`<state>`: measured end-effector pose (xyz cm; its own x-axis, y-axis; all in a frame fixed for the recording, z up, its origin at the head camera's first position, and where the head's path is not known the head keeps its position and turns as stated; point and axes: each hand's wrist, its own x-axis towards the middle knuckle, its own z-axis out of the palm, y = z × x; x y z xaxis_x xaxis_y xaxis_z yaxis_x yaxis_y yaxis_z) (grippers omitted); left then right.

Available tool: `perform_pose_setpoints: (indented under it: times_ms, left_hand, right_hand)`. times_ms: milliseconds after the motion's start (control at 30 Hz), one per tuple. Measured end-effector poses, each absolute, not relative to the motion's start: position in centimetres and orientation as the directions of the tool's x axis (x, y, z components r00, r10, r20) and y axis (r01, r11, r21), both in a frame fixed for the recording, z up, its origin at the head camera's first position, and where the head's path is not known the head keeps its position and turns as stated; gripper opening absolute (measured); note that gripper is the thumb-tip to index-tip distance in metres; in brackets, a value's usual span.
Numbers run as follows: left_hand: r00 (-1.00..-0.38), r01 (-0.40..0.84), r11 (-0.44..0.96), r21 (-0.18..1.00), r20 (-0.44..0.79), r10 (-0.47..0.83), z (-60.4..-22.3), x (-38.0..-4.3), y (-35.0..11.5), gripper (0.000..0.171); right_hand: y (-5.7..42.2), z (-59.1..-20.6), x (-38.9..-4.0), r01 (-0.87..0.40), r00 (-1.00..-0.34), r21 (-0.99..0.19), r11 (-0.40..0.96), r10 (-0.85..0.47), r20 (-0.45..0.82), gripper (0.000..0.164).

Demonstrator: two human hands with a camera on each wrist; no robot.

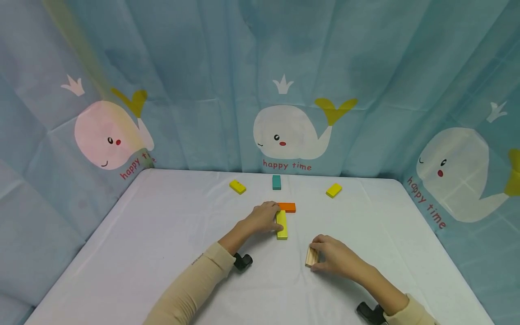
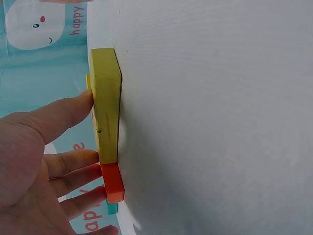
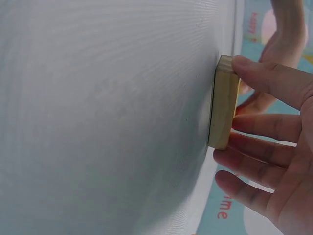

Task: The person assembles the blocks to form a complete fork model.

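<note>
A long yellow block (image 1: 282, 225) lies lengthwise on the white table, its far end against an orange block (image 1: 287, 207) set crosswise. My left hand (image 1: 264, 217) rests at these two: in the left wrist view the thumb touches the yellow block's upper edge, and extended fingertips meet the joint and the orange block (image 2: 113, 183). Nearer and to the right, my right hand (image 1: 336, 256) holds a plain wooden block (image 1: 312, 256) by its ends. The right wrist view has the thumb at one end of this wooden block (image 3: 224, 105) and fingers at the other, close over the table.
Beyond the orange block is a teal block (image 1: 276, 182), between a yellow block on the left (image 1: 237, 187) and another on the right (image 1: 334, 190). A blue curtain (image 1: 195, 131) with printed whales hangs behind the table (image 1: 142, 253). Black devices sit at both wrists.
</note>
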<state>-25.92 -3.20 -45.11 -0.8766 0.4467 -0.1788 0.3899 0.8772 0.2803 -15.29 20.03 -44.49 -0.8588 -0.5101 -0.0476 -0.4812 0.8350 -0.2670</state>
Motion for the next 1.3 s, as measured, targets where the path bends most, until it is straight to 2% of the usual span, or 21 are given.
perform_pose_setpoints:
  times_ms: [300, 667, 1300]
  left_hand:
    - [-0.880, 0.376, 0.872, 0.313, -0.175, 0.442, -45.06, -25.79, -3.19, 0.062]
    - [-0.875, 0.408, 0.870, 0.278, -0.154, 0.460, -45.29, -25.78, -3.29, 0.053]
    - [-0.882, 0.397, 0.873, 0.282, -0.145, 0.448, -45.37, -25.79, -3.21, 0.053]
  right_hand:
    - [20.04, -44.60, -15.11, -0.482, -0.859, -0.271, 0.833, -0.510, -0.039, 0.057]
    - [20.18, -44.67, -15.10, -0.500, -0.850, -0.264, 0.825, -0.526, -0.033, 0.056]
    - [19.89, -44.59, -15.33, -0.507, -0.847, -0.275, 0.817, -0.531, -0.013, 0.052]
